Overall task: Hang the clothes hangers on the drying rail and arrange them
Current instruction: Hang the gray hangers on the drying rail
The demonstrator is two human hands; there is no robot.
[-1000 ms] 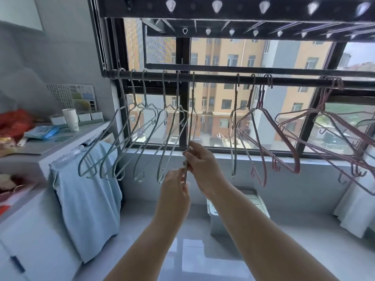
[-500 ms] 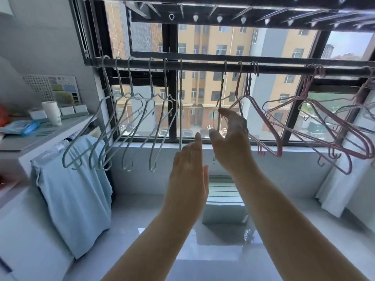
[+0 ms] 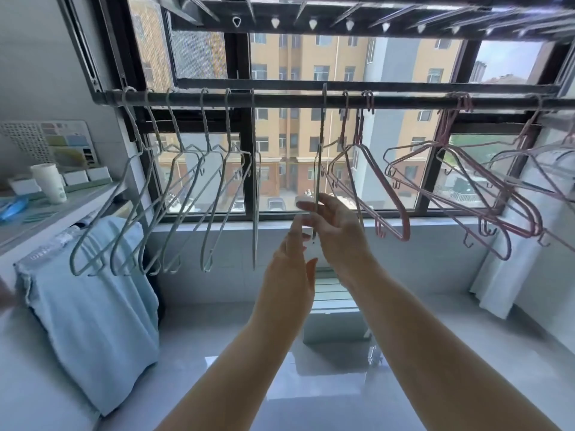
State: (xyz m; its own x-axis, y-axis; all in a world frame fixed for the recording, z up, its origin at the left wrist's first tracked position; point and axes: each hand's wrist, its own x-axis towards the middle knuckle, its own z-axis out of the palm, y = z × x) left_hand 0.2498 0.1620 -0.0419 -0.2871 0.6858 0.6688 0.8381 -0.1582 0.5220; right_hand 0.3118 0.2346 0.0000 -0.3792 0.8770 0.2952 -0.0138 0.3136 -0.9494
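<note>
A grey hanger (image 3: pixel 319 169) hung from the drying rail (image 3: pixel 404 101) at mid-window, edge-on, its long axis vertical and its hook uppermost. The right hand (image 3: pixel 337 231) touched its lower end with loosely curved fingers, though a grip could not be told. The left hand (image 3: pixel 291 269) was flat-fingered just beside it.

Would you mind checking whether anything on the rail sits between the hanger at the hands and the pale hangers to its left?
Nothing visible does. The rail is bare between the edge-on hanger, by the right hand and left hand, and the nearest pale hanger. The pink hangers hang on its other side.
</note>
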